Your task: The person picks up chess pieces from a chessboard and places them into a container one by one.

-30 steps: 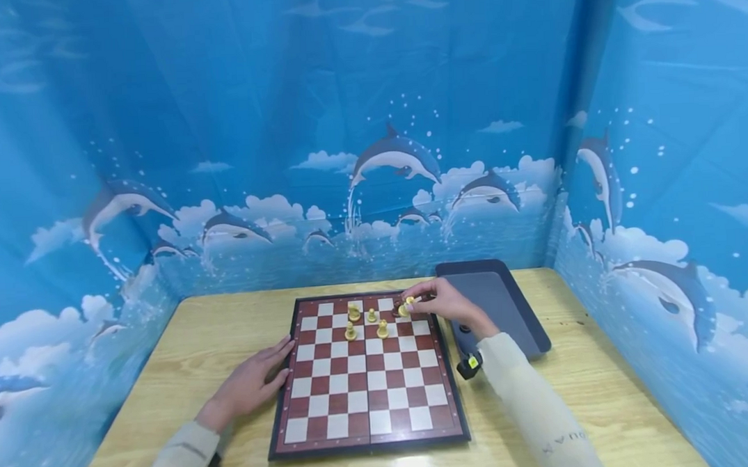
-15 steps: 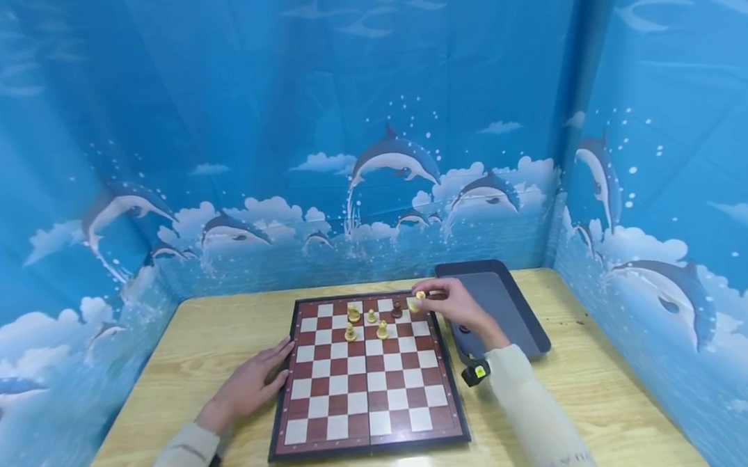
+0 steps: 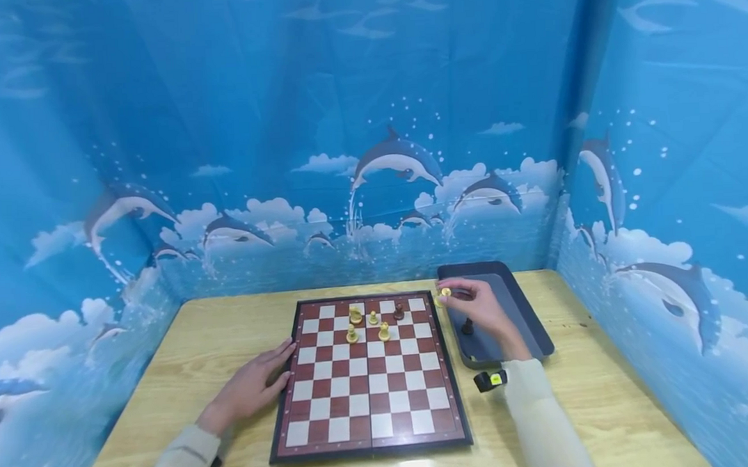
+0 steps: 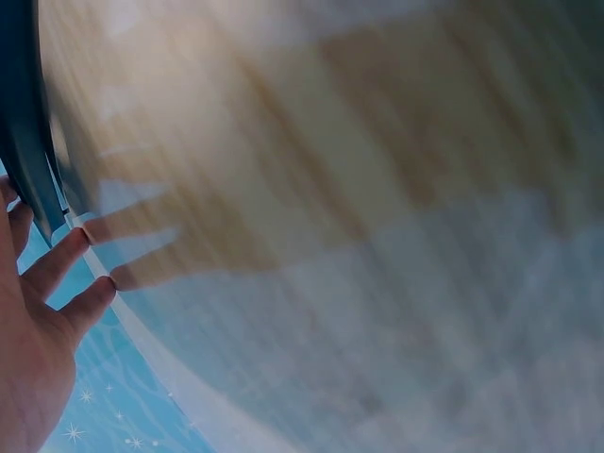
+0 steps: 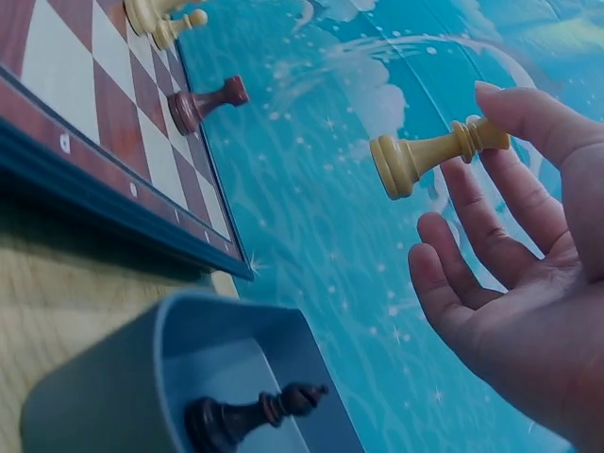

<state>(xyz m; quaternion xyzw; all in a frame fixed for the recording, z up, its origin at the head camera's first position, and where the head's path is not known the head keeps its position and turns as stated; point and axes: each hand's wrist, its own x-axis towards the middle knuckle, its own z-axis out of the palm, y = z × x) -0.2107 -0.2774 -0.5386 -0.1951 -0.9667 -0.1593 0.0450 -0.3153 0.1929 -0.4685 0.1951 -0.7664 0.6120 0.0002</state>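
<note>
My right hand (image 3: 482, 312) pinches a yellow chess piece (image 5: 420, 162) by its head between thumb and fingers, at the tray's left rim in the head view. Its flared base shows plainly in the right wrist view, while the fingertips partly hide the head. The fingers of my left hand (image 3: 249, 389) lie relaxed against the left edge of the chessboard (image 3: 339, 402). Toward the board's far side stand several yellow pieces, among them a knight (image 3: 355, 314) and a pawn (image 3: 352, 334). A dark rook (image 5: 203, 104) stands near the far right corner.
Right of the board is a dark grey tray (image 3: 533, 317); a dark bishop (image 5: 255, 415) stands in it. The wooden table (image 3: 222, 338) meets a blue dolphin-print curtain (image 3: 275, 259) at the back and sides.
My right hand has carried the yellow piece rightward, off the board's far right corner to the tray's left side. The dark rook and the tray's bishop now show fully. My left hand stays put.
</note>
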